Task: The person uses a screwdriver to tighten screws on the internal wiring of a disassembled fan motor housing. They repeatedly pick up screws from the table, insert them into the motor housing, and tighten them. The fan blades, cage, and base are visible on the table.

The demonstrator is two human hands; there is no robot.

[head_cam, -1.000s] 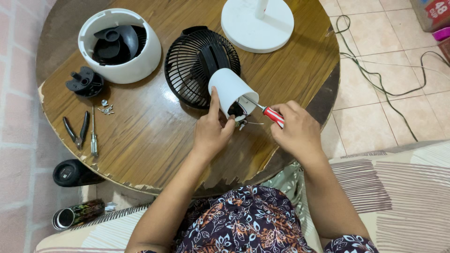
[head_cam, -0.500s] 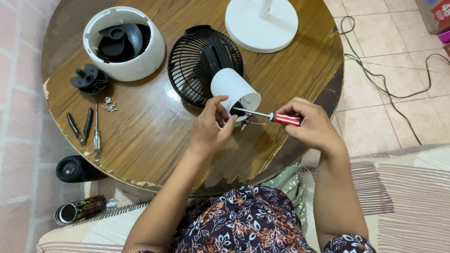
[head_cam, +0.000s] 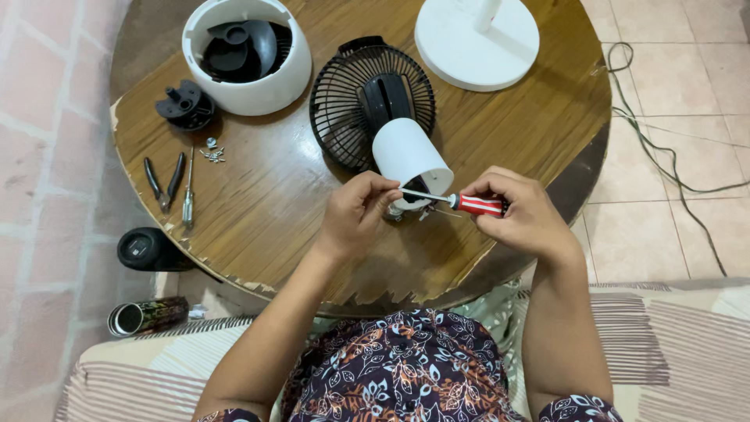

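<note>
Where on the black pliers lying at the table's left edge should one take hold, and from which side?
Grip the black pliers by the two spread handles at the far end, coming from above: they lie flat on the table, nose toward the near edge, with a small screwdriver close beside.

Glossy wooden table, chipped edge

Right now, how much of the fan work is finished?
Done: the fan lies apart, black grille flat, white housing and loose screws set aside. In hand: the right hand holds a red screwdriver, and the left hand's fingers pinch its tip at the white motor cover. Left: the parts remain separate.
</note>
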